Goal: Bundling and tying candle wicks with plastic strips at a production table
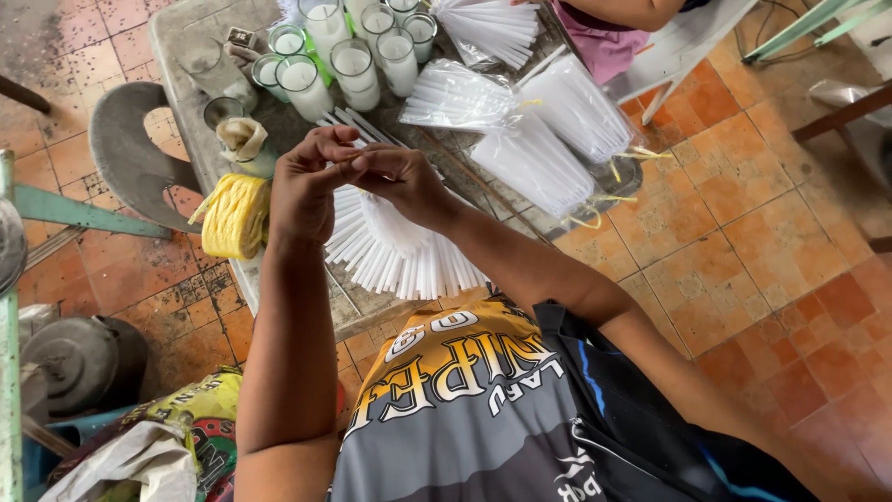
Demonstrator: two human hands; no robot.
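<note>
Currently: both hands pinched together over the white stick fan

- Grip: my left hand (305, 191) and right hand (406, 177) meet fingertip to fingertip just above the table (186, 37). Fingers on both are pressed together, pinching at one small spot between them. Whatever sits in that pinch is too small to tell; could be a thin strand, can't confirm.
- Thing in hand's reach: a fan of white sticks (409, 265) lies spread on the near table edge, directly under my hands, close to my right wrist.
- Step, my read: fine fingertip work at the head of the fan, mid-handling, nothing bundled at this spot yet.
- What a further move calls for, my read: steady pinch, small motions, wrists kept off the fan, since the sticks look loose and near the edge.
- Packages: three clear plastic bags of white sticks (534, 163) lie beyond the fan toward the far right of the table, narrow ends tied with yellow strands.
- Yellow twine roll (235, 216) sits at the table's left edge, just beside my left wrist.
- Glass jars filled with white wax (353, 70) stand clustered at the far side, apart from my hands.
- Small box (242, 37) lies beside the jars; print too small to tell.
- Yellow printed sack (200, 409) sits on the floor by my left elbow.
</note>
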